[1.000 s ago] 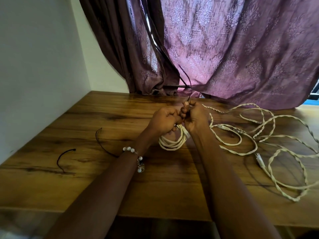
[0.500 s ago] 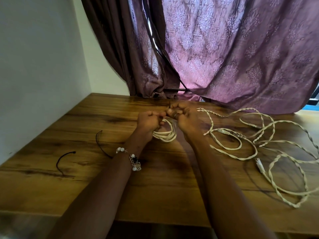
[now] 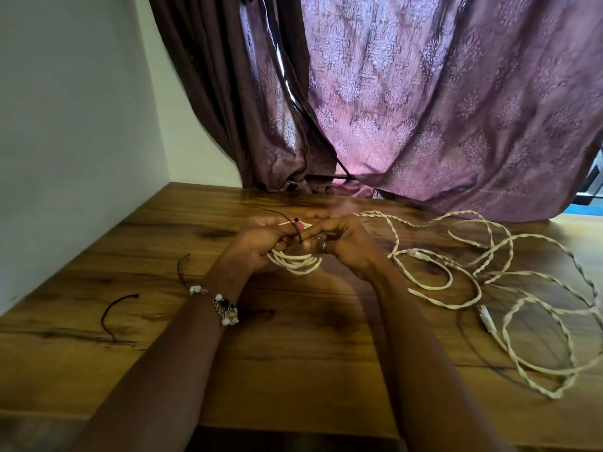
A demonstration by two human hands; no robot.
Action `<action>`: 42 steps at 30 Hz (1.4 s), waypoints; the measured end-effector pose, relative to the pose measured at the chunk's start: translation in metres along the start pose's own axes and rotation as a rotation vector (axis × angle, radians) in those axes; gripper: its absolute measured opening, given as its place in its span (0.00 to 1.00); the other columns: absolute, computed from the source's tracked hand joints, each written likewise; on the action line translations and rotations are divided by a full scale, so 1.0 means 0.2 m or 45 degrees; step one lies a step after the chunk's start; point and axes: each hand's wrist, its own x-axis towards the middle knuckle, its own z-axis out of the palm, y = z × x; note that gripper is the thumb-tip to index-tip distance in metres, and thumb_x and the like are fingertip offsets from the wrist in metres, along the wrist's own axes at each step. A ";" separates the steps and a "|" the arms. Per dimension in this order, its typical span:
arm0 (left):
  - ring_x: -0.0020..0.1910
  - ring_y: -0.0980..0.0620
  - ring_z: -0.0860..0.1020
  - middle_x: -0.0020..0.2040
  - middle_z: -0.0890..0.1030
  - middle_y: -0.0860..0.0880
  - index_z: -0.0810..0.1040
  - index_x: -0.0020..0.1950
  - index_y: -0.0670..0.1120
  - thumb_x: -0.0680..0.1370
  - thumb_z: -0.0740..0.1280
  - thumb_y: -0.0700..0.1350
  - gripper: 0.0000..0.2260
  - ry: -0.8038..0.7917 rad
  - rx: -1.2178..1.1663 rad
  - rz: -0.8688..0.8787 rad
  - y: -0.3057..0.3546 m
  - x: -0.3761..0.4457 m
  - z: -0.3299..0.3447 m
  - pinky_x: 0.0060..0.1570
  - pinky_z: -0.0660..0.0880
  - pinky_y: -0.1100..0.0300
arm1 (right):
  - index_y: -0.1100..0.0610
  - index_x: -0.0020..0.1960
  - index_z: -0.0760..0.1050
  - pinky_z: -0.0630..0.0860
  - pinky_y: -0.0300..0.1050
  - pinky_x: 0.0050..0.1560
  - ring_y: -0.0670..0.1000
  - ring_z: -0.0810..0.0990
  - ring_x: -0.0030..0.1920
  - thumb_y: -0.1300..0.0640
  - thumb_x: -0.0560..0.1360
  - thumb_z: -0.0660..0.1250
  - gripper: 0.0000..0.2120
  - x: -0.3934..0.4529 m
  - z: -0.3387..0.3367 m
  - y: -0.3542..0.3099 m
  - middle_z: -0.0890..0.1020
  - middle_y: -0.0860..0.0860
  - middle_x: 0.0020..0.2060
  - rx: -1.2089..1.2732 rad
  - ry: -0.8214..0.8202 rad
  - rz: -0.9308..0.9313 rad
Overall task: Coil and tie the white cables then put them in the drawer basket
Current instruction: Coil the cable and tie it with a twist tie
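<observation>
Purple patterned curtains (image 3: 424, 109) hang behind a wooden bench (image 3: 293, 370) set against a white wall, and both hands meet over its middle. Left hand (image 3: 257, 246) has its fingers curled round a small coiled white cable (image 3: 295, 261), holding the loops bunched together just above the wood; right hand (image 3: 339, 243) pinches a thin black tie (image 3: 298, 231) at the top of that coil, so I judge the binding step is in hand. More white cables (image 3: 473, 282), twisted and sprawled in loose loops, lie on the bench to the right, apart from the hands. Two spare black ties (image 3: 112, 313) (image 3: 182, 265) lie to the left. No drawer basket is in view. Such cable looks light, limp and a little springy, so the loops would likely splay if released; best gripped across the whole bundle where the strands cross, with the tie cinched there
</observation>
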 end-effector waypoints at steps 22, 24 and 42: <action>0.42 0.46 0.76 0.49 0.75 0.36 0.80 0.53 0.35 0.75 0.61 0.47 0.17 -0.192 1.447 1.251 -0.10 0.03 0.09 0.43 0.67 0.64 | 0.70 0.47 0.75 0.82 0.46 0.33 0.55 0.83 0.31 0.68 0.79 0.50 0.14 0.00 -0.07 0.01 0.82 0.62 0.34 0.814 0.267 0.752; 0.45 0.51 0.72 0.50 0.72 0.38 0.79 0.54 0.36 0.75 0.61 0.48 0.17 -0.202 1.439 1.281 -0.10 0.03 0.07 0.46 0.67 0.63 | 0.69 0.46 0.75 0.82 0.46 0.31 0.55 0.83 0.30 0.67 0.79 0.50 0.15 0.01 -0.06 0.01 0.82 0.61 0.32 0.860 0.314 0.799; 0.24 0.54 0.76 0.32 0.82 0.46 0.79 0.50 0.38 0.74 0.70 0.38 0.06 -0.125 0.810 0.560 -0.17 0.05 0.14 0.26 0.73 0.62 | 0.65 0.47 0.82 0.80 0.38 0.34 0.45 0.80 0.29 0.69 0.68 0.72 0.08 0.00 -0.04 -0.02 0.84 0.56 0.35 0.139 0.850 0.428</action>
